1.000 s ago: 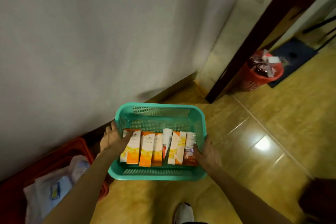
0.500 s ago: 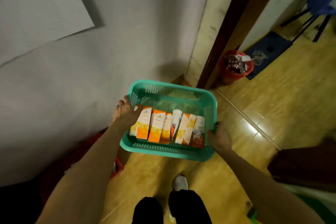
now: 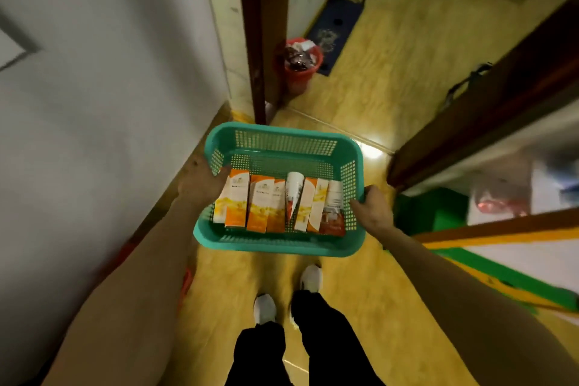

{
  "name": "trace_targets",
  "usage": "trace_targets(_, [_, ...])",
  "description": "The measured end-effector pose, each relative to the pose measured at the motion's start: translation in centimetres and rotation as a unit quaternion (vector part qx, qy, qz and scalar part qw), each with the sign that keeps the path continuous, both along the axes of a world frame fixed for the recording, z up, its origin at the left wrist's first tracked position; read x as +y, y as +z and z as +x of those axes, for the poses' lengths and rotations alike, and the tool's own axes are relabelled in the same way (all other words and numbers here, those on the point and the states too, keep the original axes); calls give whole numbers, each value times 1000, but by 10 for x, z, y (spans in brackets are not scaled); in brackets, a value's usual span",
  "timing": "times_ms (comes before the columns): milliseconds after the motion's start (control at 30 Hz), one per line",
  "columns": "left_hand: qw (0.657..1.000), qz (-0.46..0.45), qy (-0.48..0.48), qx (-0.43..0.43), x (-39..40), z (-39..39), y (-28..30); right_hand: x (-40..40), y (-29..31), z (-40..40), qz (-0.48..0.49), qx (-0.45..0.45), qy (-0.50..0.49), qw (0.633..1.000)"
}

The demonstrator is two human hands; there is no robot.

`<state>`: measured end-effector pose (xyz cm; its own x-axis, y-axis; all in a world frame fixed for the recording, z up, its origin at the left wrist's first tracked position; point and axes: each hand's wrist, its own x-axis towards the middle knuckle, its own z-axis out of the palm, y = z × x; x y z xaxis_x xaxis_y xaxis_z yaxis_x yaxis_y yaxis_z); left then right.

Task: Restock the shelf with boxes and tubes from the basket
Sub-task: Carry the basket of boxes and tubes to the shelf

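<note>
A teal plastic basket [image 3: 283,141] hangs in the air in front of me, above the floor. My left hand [image 3: 197,185] grips its left rim and my right hand [image 3: 374,208] grips its right rim. Inside, several orange-and-white boxes [image 3: 260,207] lie side by side in a row. A white tube [image 3: 293,193] lies among them, cap end toward me. A wooden shelf edge [image 3: 488,230] shows at the right, with green and white surfaces below it.
A white wall runs along my left. Ahead stands a dark wooden door frame [image 3: 261,28] with a red waste bin [image 3: 299,64] and a blue mat [image 3: 336,25] beyond it. A red crate edge [image 3: 186,283] sits low at the left. My feet stand on glossy yellow tiles.
I have stood up with the basket, lifting it off the floor, and turned right toward the doorway. The red crate has slid almost out of view at the left.
</note>
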<state>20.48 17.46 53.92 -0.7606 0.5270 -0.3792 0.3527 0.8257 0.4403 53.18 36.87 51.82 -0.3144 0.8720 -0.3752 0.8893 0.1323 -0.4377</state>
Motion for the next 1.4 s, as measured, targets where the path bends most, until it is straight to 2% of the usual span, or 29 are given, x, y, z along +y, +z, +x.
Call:
trace_targets(100, [998, 35, -50, -9, 14, 41, 5, -15, 2, 62, -11, -7, -63, 998])
trace_targets(267, [992, -2, -122, -11, 51, 136, 28, -34, 3, 171, -32, 33, -162, 986])
trace_targets(500, [976, -27, -217, 3, 93, 291, 32, -51, 3, 342, -46, 53, -265, 962])
trace_targets(667, [963, -48, -264, -31, 112, 392, 28, -68, 7, 455, -53, 67, -322, 943])
trace_targets(933, [908, -64, -401, -102, 168, 576, 25, -99, 5, 641, -53, 40, -433, 899])
trace_targets(1067, [885, -69, -447, -112, 195, 646, 30, -107, 6, 701, -63, 16, -459, 886])
trace_targets(1233, [836, -69, -515, -175, 240, 716, 32, -98, 5, 771, -83, 17, -486, 870])
trace_targets(1333, [799, -103, -547, -229, 280, 754, 20, -84, 8, 810, -89, 30, -508, 856])
trace_targets(1400, [789, -133, -551, -238, 297, 799, 41, -75, 8, 836, -92, 44, -531, 841])
